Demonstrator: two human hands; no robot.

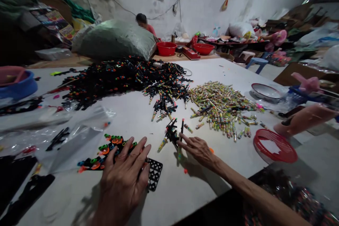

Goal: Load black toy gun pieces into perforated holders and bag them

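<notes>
My left hand (124, 180) lies palm down with its fingers spread over a black plastic rack (155, 174) with round holes. Orange- and green-tipped black pieces (113, 141) stand in rows at its fingertips; the palm hides part of the rack. In my right hand (198, 150), the fingertips close on a slim black toy piece (182, 127) with an orange tip. A yellow-green tube (179, 156) shows below those fingers. Just left of them lie a few more black toy pieces (171, 132) with a patterned tube (162, 144).
Farther back are a large heap of black toy parts (113, 77) and a pile of patterned tubes (222, 104). A red basket (275, 146) sits at right, a blue basin (18, 86) at left. Behind a green sack (119, 39) is a person (150, 29).
</notes>
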